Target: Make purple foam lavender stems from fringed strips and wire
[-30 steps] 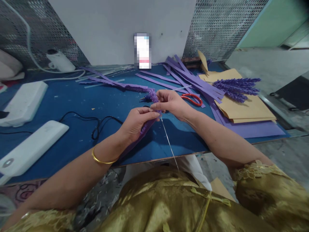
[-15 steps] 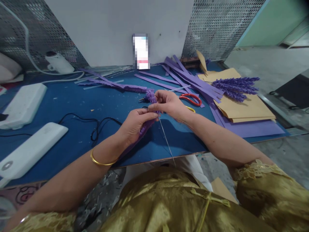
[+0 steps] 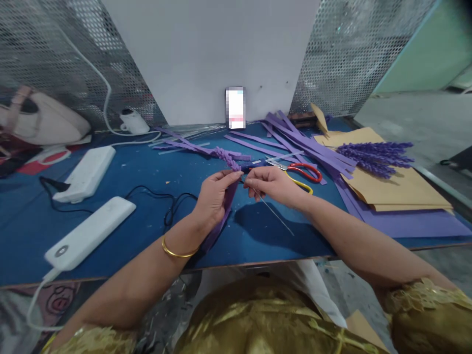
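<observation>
On the bench (image 3: 158, 265), phone (image 3: 236, 108) stands at the back panel (image 3: 206, 59), handbag (image 3: 62, 118) back left, two corded boxes (image 3: 92, 231) left of the left hand (image 3: 214, 199), scissors (image 3: 291, 169) just behind the right hand (image 3: 271, 184), loose paper strips (image 3: 306, 140) behind those, lavender bunch (image 3: 376, 155) at right on a kraft-paper stack (image 3: 405, 191) atop paper sheets (image 3: 416, 223).

I couldn't read the blurred phone (image 3: 236, 107) at the far edge of the table (image 3: 22, 236), nor see the stretch of purple strip (image 3: 221, 228) the left hand (image 3: 214, 197) covered.
</observation>
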Available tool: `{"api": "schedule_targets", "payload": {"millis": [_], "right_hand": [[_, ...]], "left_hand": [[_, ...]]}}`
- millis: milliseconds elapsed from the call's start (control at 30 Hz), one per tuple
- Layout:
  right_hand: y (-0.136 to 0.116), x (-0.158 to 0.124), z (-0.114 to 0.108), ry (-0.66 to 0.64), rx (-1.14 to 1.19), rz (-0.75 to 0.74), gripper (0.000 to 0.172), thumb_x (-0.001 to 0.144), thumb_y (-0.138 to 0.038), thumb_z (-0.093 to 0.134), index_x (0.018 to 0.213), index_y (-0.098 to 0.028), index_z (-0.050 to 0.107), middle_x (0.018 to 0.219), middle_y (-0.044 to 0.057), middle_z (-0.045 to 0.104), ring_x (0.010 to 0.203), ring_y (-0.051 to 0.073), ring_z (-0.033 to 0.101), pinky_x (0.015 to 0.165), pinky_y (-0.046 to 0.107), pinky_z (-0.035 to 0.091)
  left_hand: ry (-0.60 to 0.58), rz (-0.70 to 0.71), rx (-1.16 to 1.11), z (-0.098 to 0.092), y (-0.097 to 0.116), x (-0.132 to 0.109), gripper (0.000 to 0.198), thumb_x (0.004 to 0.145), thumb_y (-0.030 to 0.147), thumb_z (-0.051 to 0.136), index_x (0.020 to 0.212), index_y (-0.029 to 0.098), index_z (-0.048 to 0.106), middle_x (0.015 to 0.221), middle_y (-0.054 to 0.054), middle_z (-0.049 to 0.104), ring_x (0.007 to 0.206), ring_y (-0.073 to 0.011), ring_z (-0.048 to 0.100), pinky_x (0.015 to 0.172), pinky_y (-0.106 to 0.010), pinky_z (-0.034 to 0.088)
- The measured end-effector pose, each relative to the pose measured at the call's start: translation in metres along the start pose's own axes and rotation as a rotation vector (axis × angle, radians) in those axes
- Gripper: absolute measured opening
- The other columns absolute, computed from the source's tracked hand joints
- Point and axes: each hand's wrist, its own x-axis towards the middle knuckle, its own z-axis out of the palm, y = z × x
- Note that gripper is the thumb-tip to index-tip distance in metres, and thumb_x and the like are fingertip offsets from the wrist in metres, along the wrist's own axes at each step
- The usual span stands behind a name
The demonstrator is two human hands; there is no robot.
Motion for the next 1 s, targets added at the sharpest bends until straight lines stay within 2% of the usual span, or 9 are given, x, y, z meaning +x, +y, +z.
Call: {"api": "schedule_targets", "payload": {"millis": [167,267,467,733,867,1000], "right_hand": [[0.0023,-0.0003,0.0024,0.072,0.029,-0.036,0.023,0.077,-0.037,0.068,0.07,-0.017,0.062,0.054,-0.002,0.064,0.042,0.008,0.051,0.045,0.022,0.042],[0.0021,-0.0008,0.0031,0.056,0.036,-0.034,0.025,0.077,-0.039,0.07,0.069,-0.017,0.062,0.055,-0.001,0.064,0.043,0.009,0.052,0.045,0.022,0.042],[0.0034,-0.0018,0.0046,0.033,0.009,-0.033,0.026,0.078,-0.039,0.07,0.068,-0.017,0.06,0.056,-0.001,0.063,0.045,0.009,0.053,0.047,0.022,0.043],[0.0039,-0.0016,0.0037,0.064,-0.037,-0.04,0.025,0.078,-0.04,0.069,0.071,-0.017,0.062,0.055,-0.001,0.062,0.044,0.009,0.051,0.046,0.022,0.04],[0.0075,-0.0012,0.0049,0.045,-0.045,-0.041,0.023,0.078,-0.038,0.068,0.072,-0.017,0.062,0.056,-0.002,0.063,0.043,0.009,0.052,0.046,0.022,0.04],[0.0097,-0.0004,0.0037,0.052,-0.039,-0.058,0.022,0.079,-0.038,0.068,0.072,-0.017,0.062,0.055,-0.002,0.062,0.044,0.009,0.051,0.047,0.022,0.04]], "left_hand": [[-0.065,-0.065,0.005,-0.0028,-0.0003,0.0041,0.035,0.052,0.032,0.091,0.074,0.013,0.073,0.066,0.001,0.068,0.058,-0.0095,0.055,0.058,-0.024,0.041],[-0.071,-0.074,-0.014,-0.0033,-0.001,0.0049,0.033,0.049,0.026,0.093,0.07,0.013,0.071,0.06,0.003,0.063,0.054,-0.0077,0.051,0.054,-0.023,0.036],[-0.062,-0.11,-0.064,-0.004,-0.0023,0.0063,0.03,0.047,0.017,0.092,0.064,0.013,0.067,0.061,0.001,0.065,0.059,-0.0087,0.056,0.06,-0.022,0.04],[-0.085,-0.119,-0.054,-0.0052,-0.0034,0.0052,0.03,0.05,0.023,0.092,0.069,0.013,0.071,0.063,0.0,0.066,0.057,-0.0083,0.053,0.053,-0.022,0.037],[-0.073,-0.111,-0.093,-0.0053,-0.0062,0.0068,0.03,0.046,0.018,0.093,0.061,0.013,0.067,0.058,0.002,0.062,0.055,-0.0073,0.05,0.055,-0.022,0.036],[-0.07,-0.122,-0.102,-0.0061,-0.0074,0.0081,0.029,0.046,0.015,0.092,0.064,0.012,0.069,0.062,0.001,0.064,0.059,-0.0086,0.053,0.057,-0.023,0.038]]}}
